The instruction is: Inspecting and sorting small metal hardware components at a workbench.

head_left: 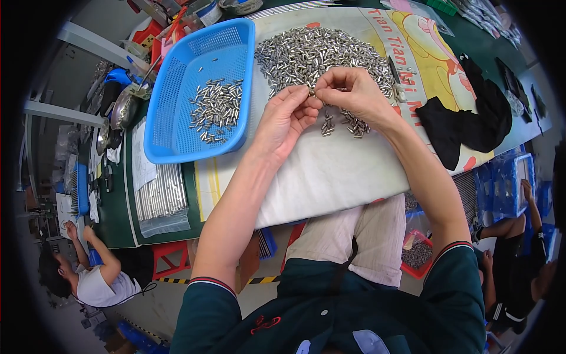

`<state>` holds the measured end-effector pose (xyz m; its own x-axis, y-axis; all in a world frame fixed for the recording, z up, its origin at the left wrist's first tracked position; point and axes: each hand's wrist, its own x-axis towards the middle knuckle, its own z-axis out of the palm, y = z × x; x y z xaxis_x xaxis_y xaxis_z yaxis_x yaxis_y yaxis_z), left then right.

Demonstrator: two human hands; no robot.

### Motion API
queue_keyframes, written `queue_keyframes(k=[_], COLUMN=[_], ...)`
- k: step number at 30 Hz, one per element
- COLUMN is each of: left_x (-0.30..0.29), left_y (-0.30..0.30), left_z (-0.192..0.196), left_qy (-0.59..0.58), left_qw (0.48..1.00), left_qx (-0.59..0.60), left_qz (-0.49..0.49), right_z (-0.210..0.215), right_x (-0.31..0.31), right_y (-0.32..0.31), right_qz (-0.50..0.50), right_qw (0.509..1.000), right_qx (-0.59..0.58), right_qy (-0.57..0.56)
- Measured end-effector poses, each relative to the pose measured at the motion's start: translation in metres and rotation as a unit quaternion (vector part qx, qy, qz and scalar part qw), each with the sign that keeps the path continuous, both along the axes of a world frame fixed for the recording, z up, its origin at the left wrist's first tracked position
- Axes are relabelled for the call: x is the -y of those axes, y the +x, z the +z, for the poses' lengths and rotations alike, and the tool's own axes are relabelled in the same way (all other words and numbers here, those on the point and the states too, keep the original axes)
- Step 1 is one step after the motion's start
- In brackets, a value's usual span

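Though handheld, metal piece (312,92): axis unclear.

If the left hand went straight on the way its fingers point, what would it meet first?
Probably the right hand, close in front of the left hand; the pile of metal pieces lies beyond, though depth is unclear.

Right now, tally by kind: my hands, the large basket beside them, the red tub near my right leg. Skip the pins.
Hands: 2, left hand and right hand
Large blue basket: 1
Red tub: 1
Total: 4
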<state>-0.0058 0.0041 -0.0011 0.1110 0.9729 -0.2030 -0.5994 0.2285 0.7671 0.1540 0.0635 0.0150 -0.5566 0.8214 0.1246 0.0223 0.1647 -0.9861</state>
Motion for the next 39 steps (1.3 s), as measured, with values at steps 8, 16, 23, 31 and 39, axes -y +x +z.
queue_keyframes(k=[8, 16, 23, 31, 39], left_x=[0.002, 0.002, 0.002, 0.008, 0.034], left_y=[-0.004, 0.003, 0.002, 0.012, 0.020], left_z=[0.000, 0.000, 0.007, 0.012, 0.035], left_qy=[0.013, -0.002, 0.027, 0.089, 0.366], left_qw=[1.000, 1.000, 0.997, 0.974, 0.751], left_qx=[-0.026, 0.007, -0.067, -0.205, -0.518], left_qz=[-0.006, -0.030, -0.019, 0.022, 0.183], right_z=[0.000, -0.011, -0.005, 0.000, -0.010], right_x=[-0.001, -0.001, -0.010, -0.047, -0.029], right_y=[-0.004, -0.003, 0.000, 0.094, 0.121], right_qz=[0.004, -0.055, -0.185, -0.398, -0.396], right_qw=[0.999, 0.994, 0.962, 0.798, 0.760], right_qx=[0.007, 0.026, 0.028, 0.373, 0.345], right_qy=[0.046, 0.091, 0.201, 0.255, 0.384])
